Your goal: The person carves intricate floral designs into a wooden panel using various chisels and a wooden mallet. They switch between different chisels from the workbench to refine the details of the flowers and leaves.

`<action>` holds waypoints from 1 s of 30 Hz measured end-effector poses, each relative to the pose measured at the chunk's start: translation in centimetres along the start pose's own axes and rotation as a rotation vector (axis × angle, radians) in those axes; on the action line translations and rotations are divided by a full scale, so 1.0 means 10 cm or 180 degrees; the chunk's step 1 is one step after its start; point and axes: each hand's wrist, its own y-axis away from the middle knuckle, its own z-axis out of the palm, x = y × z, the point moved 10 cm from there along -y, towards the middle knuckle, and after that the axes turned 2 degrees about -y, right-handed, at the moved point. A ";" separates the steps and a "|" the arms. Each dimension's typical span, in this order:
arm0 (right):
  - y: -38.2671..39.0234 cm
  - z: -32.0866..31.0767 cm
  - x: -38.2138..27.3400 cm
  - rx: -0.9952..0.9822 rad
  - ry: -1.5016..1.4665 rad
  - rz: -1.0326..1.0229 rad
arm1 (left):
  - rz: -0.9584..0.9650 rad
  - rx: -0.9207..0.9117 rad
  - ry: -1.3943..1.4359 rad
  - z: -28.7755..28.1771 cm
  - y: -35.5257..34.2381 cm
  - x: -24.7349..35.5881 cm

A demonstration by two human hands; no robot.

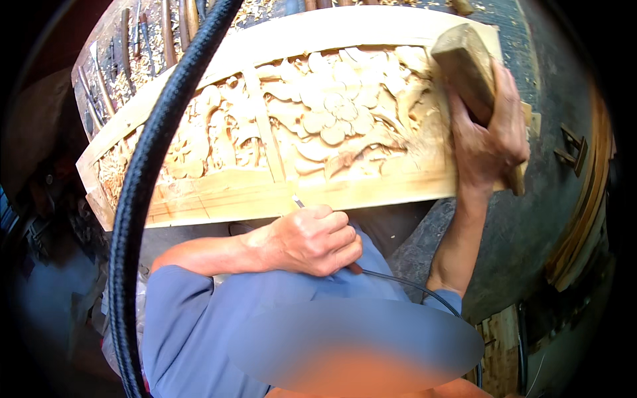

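A pale carved wooden panel (338, 113) with flowers, leaves and dividing strips lies across the bench in front of me. My left hand (312, 242) is closed round a chisel (297, 201), its bright tip at the panel's lower plain edge and its handle end showing below my fist. My right hand (491, 132) grips a worn wooden mallet (464, 60) over the panel's right end, with its fingers wrapped round it.
Several carving tools (166, 30) lie among shavings on the bench behind the panel. A thick black braided cable (159, 132) crosses the left of my view. Long wooden strips (574, 225) and a small wooden frame (572, 149) stand to the right, with boards (501, 351) below.
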 end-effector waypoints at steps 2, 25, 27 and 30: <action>-0.01 0.02 0.03 -0.0031 -0.0129 0.0011 | -0.0222 0.0205 0.0329 0.04 0.01 -0.12; -0.45 0.11 0.03 -0.0488 -0.0018 -0.0130 | -0.0735 0.1634 0.1293 -0.99 -0.28 -0.74; -0.72 0.07 -0.04 -0.0593 0.0057 -0.0229 | -0.1088 0.2102 0.1175 -1.18 -0.33 -1.06; -0.75 0.08 -0.14 -0.0893 -0.0040 -0.0270 | -0.1573 0.2208 0.1530 -1.16 -0.18 -1.18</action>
